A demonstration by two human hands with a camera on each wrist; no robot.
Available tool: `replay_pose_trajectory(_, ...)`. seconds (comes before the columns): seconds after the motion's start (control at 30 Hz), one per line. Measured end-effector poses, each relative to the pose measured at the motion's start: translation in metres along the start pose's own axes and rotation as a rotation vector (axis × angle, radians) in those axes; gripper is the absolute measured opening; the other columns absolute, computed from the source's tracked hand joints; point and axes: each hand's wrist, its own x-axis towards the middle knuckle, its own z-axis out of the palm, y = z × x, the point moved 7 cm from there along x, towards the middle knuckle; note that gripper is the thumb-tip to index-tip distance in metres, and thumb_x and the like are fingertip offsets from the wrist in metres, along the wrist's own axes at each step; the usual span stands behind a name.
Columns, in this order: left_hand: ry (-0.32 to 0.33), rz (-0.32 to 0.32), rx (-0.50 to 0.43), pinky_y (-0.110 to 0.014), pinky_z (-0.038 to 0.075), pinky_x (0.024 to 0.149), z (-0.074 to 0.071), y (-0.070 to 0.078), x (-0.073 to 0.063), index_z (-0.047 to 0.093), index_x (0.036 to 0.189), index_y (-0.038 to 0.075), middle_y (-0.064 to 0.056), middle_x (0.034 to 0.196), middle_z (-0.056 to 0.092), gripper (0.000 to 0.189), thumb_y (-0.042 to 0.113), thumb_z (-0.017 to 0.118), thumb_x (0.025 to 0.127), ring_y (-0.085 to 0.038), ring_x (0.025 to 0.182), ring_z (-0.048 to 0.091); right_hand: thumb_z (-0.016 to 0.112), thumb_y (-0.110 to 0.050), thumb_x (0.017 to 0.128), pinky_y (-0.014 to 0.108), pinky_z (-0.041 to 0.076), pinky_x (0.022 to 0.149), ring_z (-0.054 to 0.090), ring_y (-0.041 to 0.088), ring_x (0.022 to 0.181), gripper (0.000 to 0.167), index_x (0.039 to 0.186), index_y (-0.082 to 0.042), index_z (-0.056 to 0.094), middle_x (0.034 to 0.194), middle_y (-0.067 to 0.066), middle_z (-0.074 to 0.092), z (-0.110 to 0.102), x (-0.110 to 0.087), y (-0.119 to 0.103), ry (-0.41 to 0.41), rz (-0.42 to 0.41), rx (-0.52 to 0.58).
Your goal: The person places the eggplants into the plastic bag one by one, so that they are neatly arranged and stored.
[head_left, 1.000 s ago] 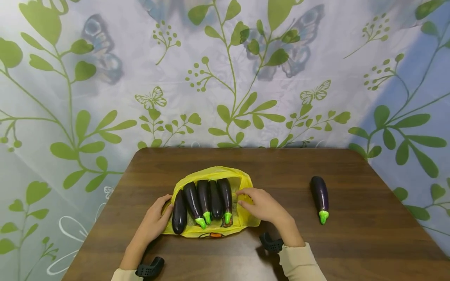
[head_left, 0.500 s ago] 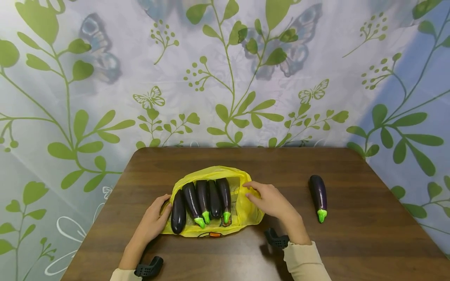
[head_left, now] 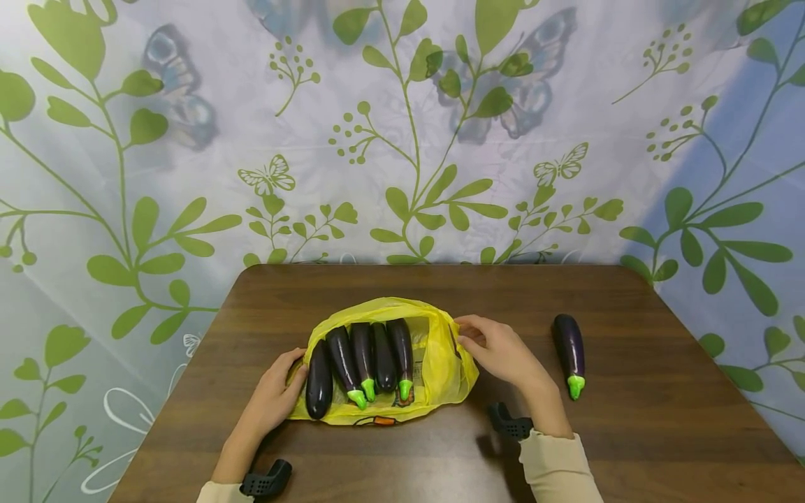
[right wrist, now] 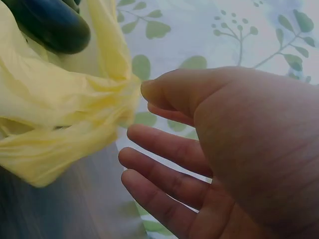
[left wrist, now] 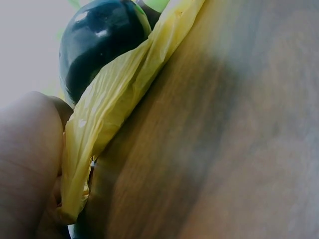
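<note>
A yellow plastic bag (head_left: 440, 377) lies on its side on the table, mouth towards me. Several dark purple eggplants (head_left: 344, 360) lie side by side in its opening, some with bright green stem ends showing. My left hand (head_left: 272, 393) holds the bag's left edge, and in the left wrist view the yellow film (left wrist: 112, 99) runs between thumb and fingers. At the right edge my right hand (head_left: 497, 349) pinches the rim between thumb and forefinger; the other fingers (right wrist: 164, 159) are spread and loosely bent. One more eggplant (head_left: 570, 355) lies on the table to the right, untouched.
The brown wooden table (head_left: 641, 433) ends at a patterned cloth backdrop (head_left: 402, 140) with leaves and butterflies. Black wrist mounts (head_left: 267, 478) sit on both wrists, just above the tabletop.
My right hand has moved to the right, from inside the mouth to the rim, and the bag's right side has been drawn outward with it. The left hand has stayed in place.
</note>
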Motion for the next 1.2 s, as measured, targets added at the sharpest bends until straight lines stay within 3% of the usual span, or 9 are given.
replay_pose_trajectory(0.63,0.021,0.009,-0.002,-0.063,0.042,0.110,-0.001,0.002,-0.001,0.056,0.141,0.000,-0.026,0.144,0.056,0.038,0.017,0.055,0.107,-0.046,0.136,0.051,0.063,-0.021,0.103,0.061,0.051,0.099,0.060,0.045,0.125,0.046,0.145,-0.005,0.056,0.145,0.023,0.057,-0.043,-0.018,0.033,0.171,0.092,-0.072)
replay_pose_trajectory(0.93,0.026,0.017,-0.004,-0.063,0.042,0.110,0.000,0.001,-0.001,0.056,0.140,-0.001,-0.025,0.143,0.057,0.037,0.016,0.055,0.107,-0.045,0.135,0.052,0.063,-0.021,0.103,0.068,0.041,0.104,0.049,0.051,0.132,0.046,0.143,-0.001,0.057,0.145,0.029,0.054,-0.062,-0.026,0.045,0.276,0.131,-0.120)
replay_pose_trajectory(1.2,0.035,0.026,-0.001,-0.062,0.044,0.108,-0.001,0.001,-0.001,0.057,0.140,0.000,-0.023,0.140,0.059,0.037,0.016,0.056,0.107,-0.043,0.132,0.055,0.063,-0.020,0.103,0.069,0.031,0.111,0.040,0.056,0.137,0.047,0.142,0.003,0.055,0.146,0.035,0.049,-0.073,-0.033,0.061,0.345,0.193,-0.089)
